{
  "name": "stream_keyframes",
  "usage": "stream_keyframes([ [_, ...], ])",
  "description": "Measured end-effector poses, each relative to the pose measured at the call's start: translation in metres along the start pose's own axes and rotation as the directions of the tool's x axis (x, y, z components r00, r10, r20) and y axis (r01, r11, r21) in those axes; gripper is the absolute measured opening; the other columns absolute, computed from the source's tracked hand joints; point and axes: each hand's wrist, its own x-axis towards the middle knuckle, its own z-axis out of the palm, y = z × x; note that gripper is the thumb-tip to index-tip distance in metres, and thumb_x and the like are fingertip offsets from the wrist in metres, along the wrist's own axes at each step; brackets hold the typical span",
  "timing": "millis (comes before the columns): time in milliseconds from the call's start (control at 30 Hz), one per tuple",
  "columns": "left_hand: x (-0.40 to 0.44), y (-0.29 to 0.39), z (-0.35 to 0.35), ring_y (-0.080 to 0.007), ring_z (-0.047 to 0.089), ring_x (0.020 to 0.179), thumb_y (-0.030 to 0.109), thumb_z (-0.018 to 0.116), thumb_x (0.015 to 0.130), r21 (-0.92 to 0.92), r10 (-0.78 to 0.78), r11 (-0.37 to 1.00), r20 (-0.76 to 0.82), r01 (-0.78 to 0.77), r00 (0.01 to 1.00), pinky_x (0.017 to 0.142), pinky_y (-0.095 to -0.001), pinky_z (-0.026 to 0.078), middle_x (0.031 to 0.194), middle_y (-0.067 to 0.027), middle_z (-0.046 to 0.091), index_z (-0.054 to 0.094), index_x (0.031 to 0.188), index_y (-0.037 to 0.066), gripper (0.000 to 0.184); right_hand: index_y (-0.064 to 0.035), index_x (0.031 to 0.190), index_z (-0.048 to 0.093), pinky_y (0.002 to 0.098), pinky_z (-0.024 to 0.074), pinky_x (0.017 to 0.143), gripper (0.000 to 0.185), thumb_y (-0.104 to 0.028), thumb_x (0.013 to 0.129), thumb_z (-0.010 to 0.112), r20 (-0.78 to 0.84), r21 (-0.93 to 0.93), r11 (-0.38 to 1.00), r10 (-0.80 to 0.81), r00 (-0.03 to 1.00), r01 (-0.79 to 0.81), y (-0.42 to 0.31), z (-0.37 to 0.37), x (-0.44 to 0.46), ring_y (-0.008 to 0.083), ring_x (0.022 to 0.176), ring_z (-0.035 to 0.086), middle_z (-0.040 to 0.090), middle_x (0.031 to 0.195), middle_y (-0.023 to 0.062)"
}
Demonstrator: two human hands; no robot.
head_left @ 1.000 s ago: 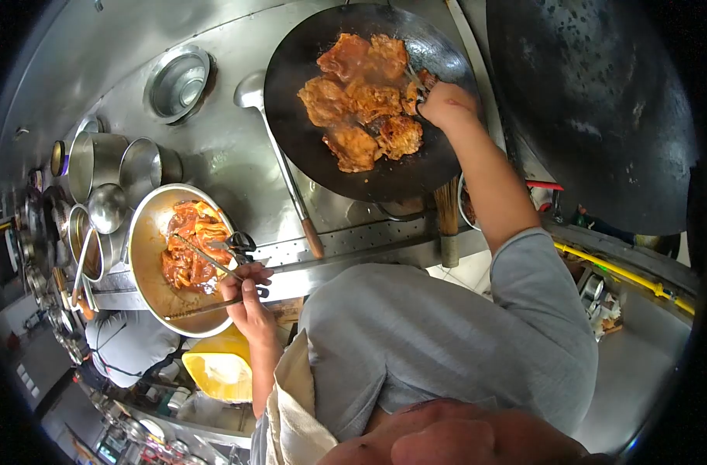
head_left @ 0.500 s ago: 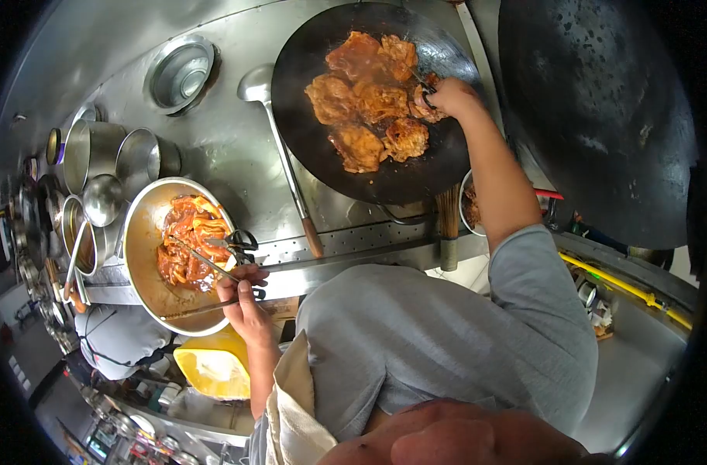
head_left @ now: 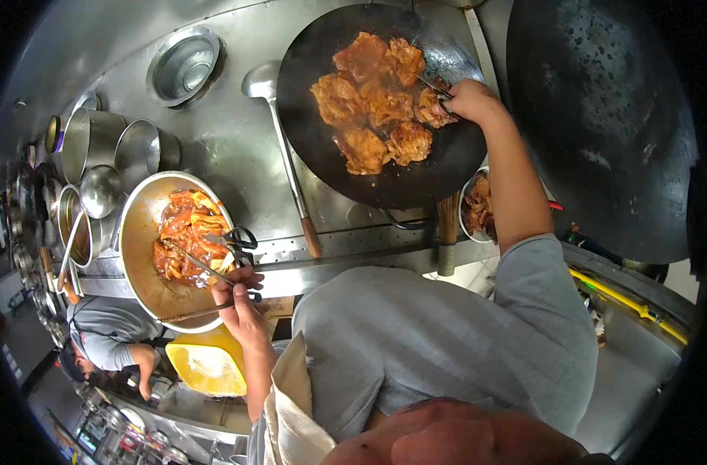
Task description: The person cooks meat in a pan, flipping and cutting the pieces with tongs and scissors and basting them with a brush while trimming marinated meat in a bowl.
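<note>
My left hand (head_left: 245,310) is closed around long metal tongs (head_left: 198,265), whose two arms spread apart over a wide bowl (head_left: 142,291) of red-sauced raw meat (head_left: 187,232). A black-handled pair of scissors (head_left: 243,238) rests at the bowl's right side, close to that hand. Over the right part of a black wok (head_left: 307,155), my right hand (head_left: 472,101) grips scissors (head_left: 444,94) by a dark looped handle. Their metal tip reaches among browned meat pieces (head_left: 388,105); whether the blades are apart I cannot tell.
A long ladle (head_left: 285,155) lies between bowl and wok. Metal pots (head_left: 140,151) and a basin (head_left: 184,68) stand at left. A bamboo brush (head_left: 447,232) and a bowl of dark food (head_left: 477,205) sit below the wok. Another person (head_left: 113,333) bends near a yellow bin (head_left: 206,368).
My right hand has shifted slightly right and down at the wok's edge, showing more of the scissors. The left hand stays over the bowl. More of the other person shows at lower left.
</note>
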Motion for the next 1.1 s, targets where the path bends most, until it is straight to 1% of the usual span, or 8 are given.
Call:
stream_keyframes([
  [33, 0.0, -0.003, 0.0, -0.0221, 0.066, 0.084, 0.012, 0.045, 0.101, -0.02, 0.002, 1.0, 0.013, -0.002, 1.0, 0.071, -0.0321, 0.052, 0.107, -0.0172, 0.064, 0.047, 0.108, 0.002, 0.012, -0.006, 0.106, 0.074, 0.0421, 0.0523, 0.088, 0.057, -0.053, 0.075, 0.079, -0.018, 0.011, 0.994, 0.113, 0.993, -0.113, -0.006, -0.001, -0.009, 0.0312, 0.1, 0.069, 0.072, 0.106, 0.0169],
  [167, -0.001, 0.001, 0.007, -0.0222, 0.066, 0.084, 0.013, 0.046, 0.101, -0.023, -0.024, 0.999, 0.034, 0.025, 0.999, 0.071, -0.0319, 0.052, 0.106, -0.0172, 0.064, 0.045, 0.108, 0.003, 0.012, -0.0071, 0.111, 0.072, 0.0416, 0.0528, 0.091, 0.053, -0.048, 0.078, 0.078, -0.075, 0.016, 0.981, 0.196, 0.978, -0.196, -0.018, 0.003, -0.012, 0.0311, 0.107, 0.068, 0.07, 0.115, 0.0169],
  [400, -0.001, 0.004, 0.005, -0.022, 0.065, 0.085, 0.013, 0.047, 0.102, -0.046, 0.012, 0.999, 0.027, -0.011, 1.0, 0.072, -0.0319, 0.051, 0.108, -0.0176, 0.064, 0.045, 0.109, 0.003, 0.013, -0.0055, 0.113, 0.071, 0.0418, 0.0526, 0.093, 0.051, -0.041, 0.077, 0.08, -0.073, -0.037, 0.992, 0.12, 0.99, -0.123, -0.013, -0.008, -0.013, 0.032, 0.109, 0.067, 0.069, 0.115, 0.0179],
  [500, 0.0, 0.001, 0.005, -0.0218, 0.065, 0.085, 0.013, 0.047, 0.102, -0.049, 0.014, 0.999, 0.036, -0.012, 0.999, 0.073, -0.032, 0.051, 0.107, -0.0174, 0.063, 0.045, 0.109, 0.002, 0.013, -0.0039, 0.114, 0.07, 0.041, 0.0519, 0.094, 0.055, -0.041, 0.075, 0.081, -0.055, 0.047, 0.997, 0.065, 0.996, -0.062, -0.009, -0.004, -0.007, 0.0318, 0.11, 0.066, 0.069, 0.115, 0.0175],
  [567, 0.0, 0.001, 0.005, -0.0217, 0.065, 0.085, 0.014, 0.047, 0.102, -0.056, 0.025, 0.998, 0.033, -0.023, 0.999, 0.073, -0.0321, 0.051, 0.107, -0.0173, 0.063, 0.045, 0.109, 0.002, 0.014, -0.0103, 0.113, 0.072, 0.0398, 0.0513, 0.085, 0.044, -0.029, 0.074, 0.081, -0.149, 0.058, 0.998, 0.018, 0.989, -0.009, 0.001, 0.004, -0.002, 0.0283, 0.097, 0.069, 0.071, 0.101, 0.0191],
  [700, 0.001, 0.001, 0.006, -0.022, 0.065, 0.086, 0.014, 0.047, 0.102, -0.054, 0.009, 0.998, 0.028, -0.007, 1.0, 0.073, -0.0324, 0.051, 0.108, -0.017, 0.063, 0.046, 0.11, 0.003, 0.015, -0.01, 0.113, 0.072, 0.0392, 0.0508, 0.085, 0.045, -0.031, 0.074, 0.082, -0.25, 0.056, 0.998, -0.002, 0.968, 0.016, 0.008, 0.015, -0.002, 0.028, 0.096, 0.069, 0.072, 0.1, 0.0189],
  [867, -0.001, 0.0, 0.004, -0.0222, 0.065, 0.087, 0.015, 0.048, 0.102, -0.052, -0.009, 0.999, 0.015, 0.009, 1.0, 0.073, -0.0324, 0.051, 0.107, -0.0169, 0.064, 0.046, 0.111, 0.003, 0.015, -0.0098, 0.111, 0.073, 0.0385, 0.0499, 0.082, 0.051, -0.04, 0.072, 0.085, -0.02, 0.108, 0.994, -0.018, 1.0, 0.02, 0.006, 0.001, -0.002, 0.0282, 0.092, 0.069, 0.073, 0.096, 0.0162],
  [1100, 0.001, 0.0, 0.004, -0.0222, 0.065, 0.087, 0.016, 0.048, 0.102, -0.065, 0.011, 0.998, 0.021, -0.009, 1.0, 0.073, -0.0325, 0.051, 0.107, -0.0168, 0.064, 0.046, 0.111, 0.003, 0.015, -0.0077, 0.108, 0.074, 0.0405, 0.0513, 0.08, 0.057, -0.046, 0.068, 0.086, 0.003, 0.192, 0.975, -0.119, 0.993, 0.116, 0.004, 0.004, 0.01, 0.0283, 0.086, 0.069, 0.073, 0.093, 0.0158],
])
